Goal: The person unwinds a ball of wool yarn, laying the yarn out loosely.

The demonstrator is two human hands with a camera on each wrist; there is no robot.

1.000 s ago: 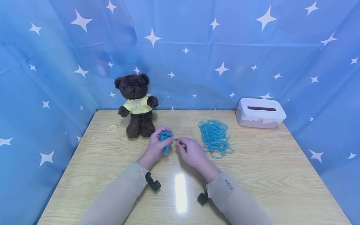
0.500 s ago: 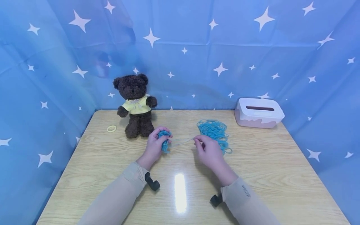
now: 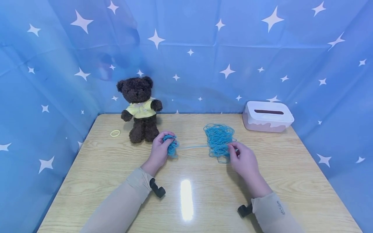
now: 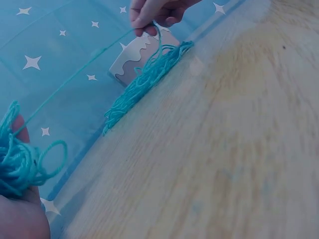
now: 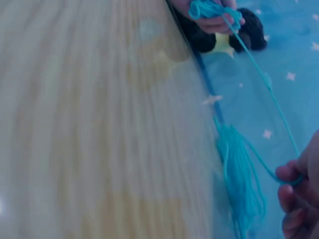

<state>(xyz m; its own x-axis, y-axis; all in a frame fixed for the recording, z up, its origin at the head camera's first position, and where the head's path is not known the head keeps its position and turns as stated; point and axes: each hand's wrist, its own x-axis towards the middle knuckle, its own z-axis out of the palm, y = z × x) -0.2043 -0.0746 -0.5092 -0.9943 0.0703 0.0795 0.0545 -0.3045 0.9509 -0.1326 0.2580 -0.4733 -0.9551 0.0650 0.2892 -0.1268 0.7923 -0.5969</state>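
In the head view my left hand (image 3: 158, 151) grips a small bundle of turquoise yarn (image 3: 172, 149), left of the table's middle. One loop hangs out of this bundle in the left wrist view. A single yarn strand (image 3: 193, 147) runs taut from it to my right hand (image 3: 245, 160), whose thumb and fingers pinch it. From that pinch the strand bends down to a loose yarn pile (image 5: 234, 164) on the table, as the right wrist view shows. My right hand is at the right side of the pile, raised above the table, and covers a little of it in the head view.
A dark brown teddy bear (image 3: 142, 110) in a yellow top stands behind my left hand. Left of it lies a pale yellow ring (image 3: 115, 133). A white and pinkish tissue box (image 3: 268, 116) stands at the back right. A starry blue curtain (image 3: 186, 64) borders the table.
My right hand has moved right, away from the left hand, drawing the strand out between them and passing over the yarn pile. The left hand has stayed nearly in place with its bundle.
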